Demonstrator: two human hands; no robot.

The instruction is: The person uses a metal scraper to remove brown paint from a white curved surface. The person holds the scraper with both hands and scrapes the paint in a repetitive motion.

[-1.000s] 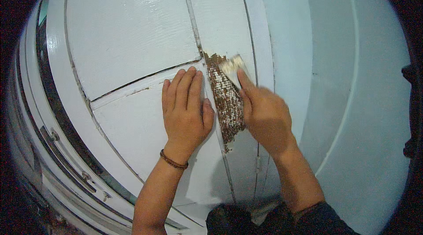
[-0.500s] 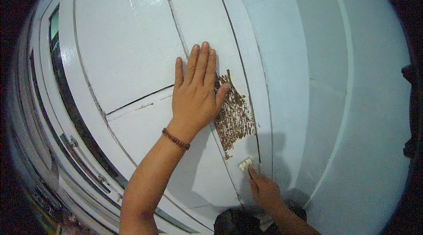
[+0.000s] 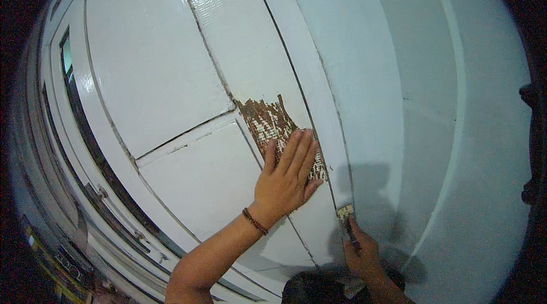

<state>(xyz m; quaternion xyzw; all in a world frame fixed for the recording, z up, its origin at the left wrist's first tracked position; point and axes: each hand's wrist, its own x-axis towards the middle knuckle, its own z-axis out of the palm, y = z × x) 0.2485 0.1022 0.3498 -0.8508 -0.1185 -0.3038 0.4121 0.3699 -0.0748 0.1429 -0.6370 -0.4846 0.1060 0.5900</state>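
Observation:
A white panelled door (image 3: 154,70) fills the left and middle of the view. On its right-hand stile is a rough brown patch (image 3: 262,113) where the white coat is broken up, leaving white flecks over brown. My left hand (image 3: 288,176) lies over the lower part of this patch, palm down, fingers stretched out, and hides some of it. A beaded bracelet (image 3: 254,221) circles that wrist. Lower right, my right hand (image 3: 362,250) grips the dark handle of a scraper (image 3: 345,210). Its short, pale, speckled head points up near the door's right edge.
A pale blue-grey wall (image 3: 359,76) curves along the right, with a light strip (image 3: 457,104) running down it. Glazed slits (image 3: 85,116) and a metal handle (image 3: 119,218) are at the left. My dark-clothed knees (image 3: 310,288) show at the bottom.
My left hand has slid down and right, from beside the patch's top onto its lower part, uncovering the upper brown area. My right hand has shifted slightly right with the scraper.

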